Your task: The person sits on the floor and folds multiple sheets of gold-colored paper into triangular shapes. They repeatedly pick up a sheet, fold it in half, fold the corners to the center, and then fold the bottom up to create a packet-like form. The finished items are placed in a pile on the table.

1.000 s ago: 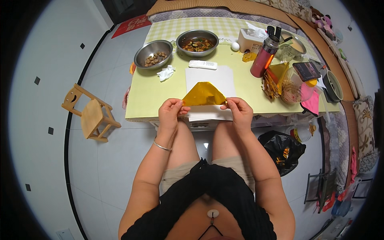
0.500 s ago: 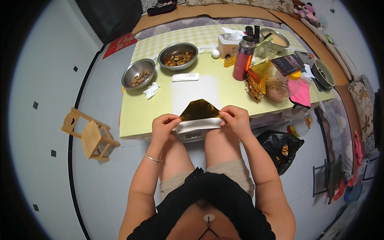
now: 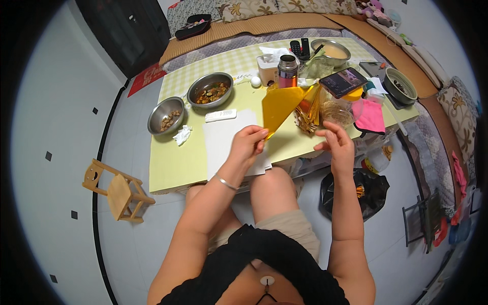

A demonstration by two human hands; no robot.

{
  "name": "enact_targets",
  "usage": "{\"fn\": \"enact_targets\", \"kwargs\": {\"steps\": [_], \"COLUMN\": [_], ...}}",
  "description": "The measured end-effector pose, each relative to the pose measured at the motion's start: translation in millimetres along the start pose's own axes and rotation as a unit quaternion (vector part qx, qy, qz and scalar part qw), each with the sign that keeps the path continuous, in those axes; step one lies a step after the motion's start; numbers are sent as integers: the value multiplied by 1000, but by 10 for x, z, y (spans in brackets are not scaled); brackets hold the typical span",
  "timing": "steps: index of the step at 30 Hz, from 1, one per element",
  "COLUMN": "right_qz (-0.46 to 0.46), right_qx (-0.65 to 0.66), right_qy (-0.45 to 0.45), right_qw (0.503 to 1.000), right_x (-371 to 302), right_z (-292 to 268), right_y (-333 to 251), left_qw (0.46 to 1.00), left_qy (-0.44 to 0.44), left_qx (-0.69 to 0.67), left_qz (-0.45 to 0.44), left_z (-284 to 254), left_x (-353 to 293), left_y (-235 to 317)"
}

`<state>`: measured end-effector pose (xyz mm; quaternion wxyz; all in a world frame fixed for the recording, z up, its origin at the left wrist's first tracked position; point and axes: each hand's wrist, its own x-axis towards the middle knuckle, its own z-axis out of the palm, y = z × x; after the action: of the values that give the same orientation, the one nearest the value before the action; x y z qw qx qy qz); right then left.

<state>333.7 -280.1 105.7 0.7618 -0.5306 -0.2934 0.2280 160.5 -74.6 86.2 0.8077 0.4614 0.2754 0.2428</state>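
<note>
A shiny gold sheet of folded foil paper (image 3: 280, 108) is pinched at its lower corner by my left hand (image 3: 248, 144), which holds it raised over the table. My right hand (image 3: 336, 144) is off the sheet, fingers apart and slightly curled, near the table's front edge. Just beyond that hand sit a bundle of folded gold paper pieces (image 3: 308, 122) and a clear round container (image 3: 336, 113). White paper (image 3: 217, 136) lies flat on the table beneath my left hand. The raised sheet partly covers a red metallic flask (image 3: 287, 76).
Two steel bowls of food (image 3: 166, 116) stand at the left, near a crumpled tissue (image 3: 182, 135) and a white remote-like object (image 3: 221, 115). At the right are a phone (image 3: 343, 82), a pink cloth (image 3: 369, 116) and a basket (image 3: 401, 85). A black bag (image 3: 373, 193) lies on the floor.
My right hand has let go of the gold sheet and moved right. My left hand has carried the sheet up and to the right, turning it upright. The view has shifted slightly.
</note>
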Motion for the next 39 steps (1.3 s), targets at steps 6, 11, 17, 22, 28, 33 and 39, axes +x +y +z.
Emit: {"fn": "enact_targets", "kwargs": {"steps": [6,11,17,22,28,33,39], "right_qz": [40,61,64,76,32,-108,-230], "right_qx": [-14,-9,-25,-89,-248,-359,-529], "right_qy": [31,45,0,-48,-110,-241,-381], "right_qw": [999,997,998,992,962,895,723], "right_x": [-312,-421,-397,-406,-377,-272,-328], "right_z": [-417,-606,-376,-212,43,616,1053], "right_y": [167,309,398,564,786,870,961], "left_qw": [992,988,993,932,732,690,661], "left_qy": [6,29,25,13,22,-36,-43], "left_qx": [-96,-99,62,349,622,666,696], "left_qz": [-81,-112,-99,95,278,282,277], "left_z": [640,989,1093,366,-1192,-1782,-1775], "left_x": [481,838,1005,615,-269,-750,-922], "left_y": [-307,-380,-318,-162,82,29,-57]}}
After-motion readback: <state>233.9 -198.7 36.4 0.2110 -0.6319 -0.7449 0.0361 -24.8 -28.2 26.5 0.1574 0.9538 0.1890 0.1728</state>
